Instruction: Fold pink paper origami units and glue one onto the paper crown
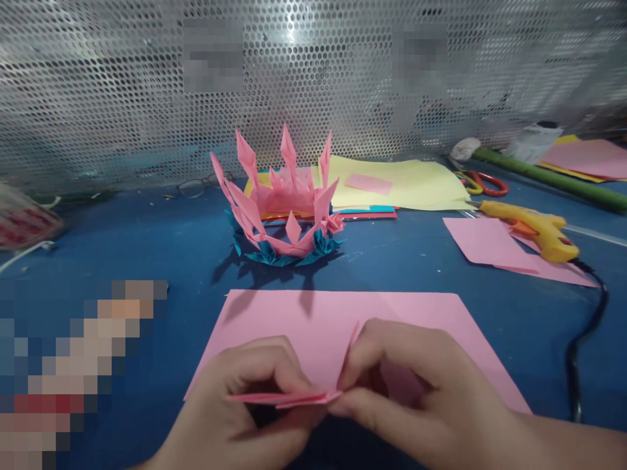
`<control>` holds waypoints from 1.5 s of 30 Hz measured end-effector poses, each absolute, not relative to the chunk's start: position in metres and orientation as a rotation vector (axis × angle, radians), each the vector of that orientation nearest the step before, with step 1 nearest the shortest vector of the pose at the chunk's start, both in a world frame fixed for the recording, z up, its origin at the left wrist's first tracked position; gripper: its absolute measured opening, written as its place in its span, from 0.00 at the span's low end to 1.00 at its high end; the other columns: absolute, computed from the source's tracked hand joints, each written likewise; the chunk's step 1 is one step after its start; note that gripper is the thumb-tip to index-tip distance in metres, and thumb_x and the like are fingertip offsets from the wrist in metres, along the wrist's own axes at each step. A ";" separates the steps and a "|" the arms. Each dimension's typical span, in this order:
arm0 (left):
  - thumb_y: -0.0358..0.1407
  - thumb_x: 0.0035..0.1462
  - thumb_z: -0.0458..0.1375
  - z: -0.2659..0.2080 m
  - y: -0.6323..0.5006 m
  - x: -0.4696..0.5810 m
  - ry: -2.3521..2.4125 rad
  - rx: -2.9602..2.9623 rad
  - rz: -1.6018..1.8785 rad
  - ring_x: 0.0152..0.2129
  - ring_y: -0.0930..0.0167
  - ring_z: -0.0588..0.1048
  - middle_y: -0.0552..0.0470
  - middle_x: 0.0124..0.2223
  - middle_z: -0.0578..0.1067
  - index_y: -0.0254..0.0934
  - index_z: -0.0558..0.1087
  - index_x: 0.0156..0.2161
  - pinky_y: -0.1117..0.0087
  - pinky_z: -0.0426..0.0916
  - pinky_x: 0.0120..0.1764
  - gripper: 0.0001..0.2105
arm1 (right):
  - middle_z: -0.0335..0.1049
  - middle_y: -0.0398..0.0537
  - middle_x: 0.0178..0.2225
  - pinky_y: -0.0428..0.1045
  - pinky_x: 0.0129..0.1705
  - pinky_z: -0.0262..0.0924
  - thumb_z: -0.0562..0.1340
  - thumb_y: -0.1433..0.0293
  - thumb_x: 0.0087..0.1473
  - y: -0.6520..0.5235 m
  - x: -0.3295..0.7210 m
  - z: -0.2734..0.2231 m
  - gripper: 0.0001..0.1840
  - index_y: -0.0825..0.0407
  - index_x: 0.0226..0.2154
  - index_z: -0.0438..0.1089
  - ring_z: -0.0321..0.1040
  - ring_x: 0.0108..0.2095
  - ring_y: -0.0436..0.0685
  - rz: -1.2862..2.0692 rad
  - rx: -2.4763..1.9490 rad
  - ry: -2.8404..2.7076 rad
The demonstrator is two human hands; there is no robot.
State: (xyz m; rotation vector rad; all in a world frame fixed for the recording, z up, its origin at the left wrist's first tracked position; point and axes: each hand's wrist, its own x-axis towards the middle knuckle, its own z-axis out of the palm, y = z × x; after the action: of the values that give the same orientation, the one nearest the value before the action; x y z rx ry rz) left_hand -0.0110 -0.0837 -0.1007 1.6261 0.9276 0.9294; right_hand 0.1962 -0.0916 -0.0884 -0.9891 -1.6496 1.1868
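Between my two hands is a small folded piece of pink paper (294,397), with one narrow flap standing up beside my right fingers. My left hand (249,398) pinches its flat layers between thumb and fingers. The other end is gripped by my right hand (416,385), thumb and forefinger meeting at the fold. Both hands are over a large pink sheet (343,313) lying on the blue table (147,241). Beyond the sheet stands a crown of folded paper (289,241), pink with upright points and blue folded pieces round its base.
A yellow glue gun (533,225) rests on pink paper pieces (475,241) at the right, its black cord trailing forward. Behind are red-handled scissors (490,184), a green stick (548,173) and a pale yellow sheet (416,183). Perforated metal (318,78) closes off the back.
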 end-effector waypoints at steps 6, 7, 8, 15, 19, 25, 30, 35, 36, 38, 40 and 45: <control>0.25 0.54 0.64 -0.103 -0.079 -0.011 0.913 1.477 0.896 0.23 0.75 0.77 0.58 0.25 0.79 0.43 0.80 0.28 0.81 0.69 0.29 0.10 | 0.74 0.37 0.29 0.40 0.30 0.67 0.72 0.77 0.47 -0.087 0.198 -0.092 0.23 0.47 0.45 0.70 0.72 0.28 0.48 1.324 -1.048 -1.514; 0.25 0.53 0.66 -0.104 -0.078 -0.011 0.909 1.468 0.921 0.25 0.74 0.78 0.57 0.27 0.80 0.44 0.81 0.29 0.80 0.70 0.31 0.09 | 0.75 0.39 0.29 0.40 0.31 0.66 0.70 0.77 0.52 -0.087 0.201 -0.092 0.11 0.49 0.38 0.73 0.73 0.28 0.48 1.228 -0.984 -1.673; 0.26 0.51 0.68 -0.104 -0.077 -0.011 0.915 1.455 0.945 0.27 0.73 0.78 0.56 0.29 0.81 0.45 0.82 0.30 0.79 0.71 0.34 0.08 | 0.77 0.42 0.30 0.40 0.32 0.66 0.68 0.77 0.56 -0.088 0.204 -0.092 0.07 0.50 0.37 0.76 0.73 0.29 0.48 1.078 -0.886 -1.837; 0.38 0.58 0.66 -0.096 -0.078 -0.013 0.993 1.231 1.029 0.37 0.68 0.81 0.54 0.37 0.84 0.48 0.84 0.31 0.77 0.75 0.40 0.05 | 0.74 0.43 0.27 0.44 0.34 0.63 0.57 0.76 0.68 -0.092 0.214 -0.087 0.12 0.54 0.37 0.77 0.68 0.28 0.49 0.236 -0.678 -2.276; 0.42 0.61 0.62 -0.089 -0.079 -0.008 1.047 1.062 0.992 0.39 0.65 0.83 0.51 0.42 0.85 0.47 0.85 0.37 0.75 0.77 0.41 0.08 | 0.74 0.43 0.26 0.47 0.34 0.62 0.52 0.77 0.71 -0.087 0.217 -0.081 0.18 0.55 0.38 0.76 0.65 0.28 0.50 0.083 -0.652 -2.401; 0.28 0.41 0.75 -0.089 -0.078 0.000 1.077 0.997 1.020 0.35 0.68 0.85 0.55 0.40 0.87 0.46 0.84 0.36 0.81 0.78 0.35 0.15 | 0.71 0.45 0.25 0.48 0.31 0.61 0.49 0.76 0.72 -0.083 0.216 -0.089 0.24 0.56 0.31 0.77 0.63 0.27 0.52 0.073 -0.699 -2.375; 0.25 0.44 0.73 -0.093 -0.075 -0.003 1.103 1.076 0.987 0.30 0.69 0.85 0.56 0.30 0.86 0.44 0.84 0.32 0.81 0.78 0.29 0.11 | 0.74 0.46 0.32 0.44 0.35 0.67 0.58 0.66 0.69 -0.081 0.212 -0.097 0.15 0.51 0.35 0.78 0.70 0.32 0.50 0.332 -0.794 -2.227; 0.22 0.47 0.68 -0.092 -0.074 -0.004 1.069 1.150 0.974 0.29 0.72 0.84 0.58 0.30 0.86 0.46 0.85 0.30 0.83 0.77 0.31 0.13 | 0.77 0.47 0.35 0.39 0.41 0.69 0.66 0.72 0.62 -0.079 0.210 -0.091 0.05 0.53 0.33 0.75 0.74 0.36 0.48 0.584 -0.800 -2.084; 0.20 0.48 0.67 -0.091 -0.074 -0.004 1.055 1.170 0.973 0.28 0.72 0.84 0.58 0.30 0.86 0.47 0.85 0.30 0.82 0.77 0.32 0.15 | 0.77 0.46 0.35 0.39 0.41 0.69 0.65 0.74 0.62 -0.080 0.210 -0.090 0.04 0.53 0.33 0.74 0.74 0.36 0.49 0.605 -0.797 -2.080; 0.18 0.46 0.65 -0.090 -0.073 -0.004 1.011 1.215 0.969 0.28 0.73 0.84 0.59 0.30 0.86 0.49 0.85 0.30 0.83 0.76 0.33 0.19 | 0.77 0.45 0.33 0.39 0.39 0.68 0.65 0.76 0.60 -0.082 0.209 -0.089 0.04 0.53 0.33 0.72 0.73 0.34 0.48 0.643 -0.810 -2.068; 0.17 0.45 0.63 -0.089 -0.073 -0.003 0.990 1.252 0.981 0.28 0.74 0.83 0.60 0.31 0.86 0.51 0.85 0.29 0.84 0.76 0.33 0.21 | 0.76 0.44 0.30 0.39 0.37 0.68 0.64 0.78 0.59 -0.085 0.208 -0.089 0.05 0.53 0.33 0.71 0.73 0.31 0.48 0.671 -0.841 -2.049; 0.20 0.42 0.67 -0.084 -0.073 0.000 1.005 1.318 1.016 0.26 0.71 0.83 0.54 0.28 0.85 0.47 0.86 0.27 0.82 0.77 0.32 0.15 | 0.75 0.42 0.26 0.39 0.30 0.66 0.63 0.76 0.59 -0.088 0.207 -0.089 0.06 0.52 0.30 0.70 0.72 0.26 0.47 0.685 -0.945 -2.010</control>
State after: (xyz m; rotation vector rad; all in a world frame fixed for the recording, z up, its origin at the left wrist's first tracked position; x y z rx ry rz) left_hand -0.0002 -0.0735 -0.0842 1.3178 1.0055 1.0156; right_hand 0.2066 -0.0882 -0.0892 -0.9449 -2.0096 0.6851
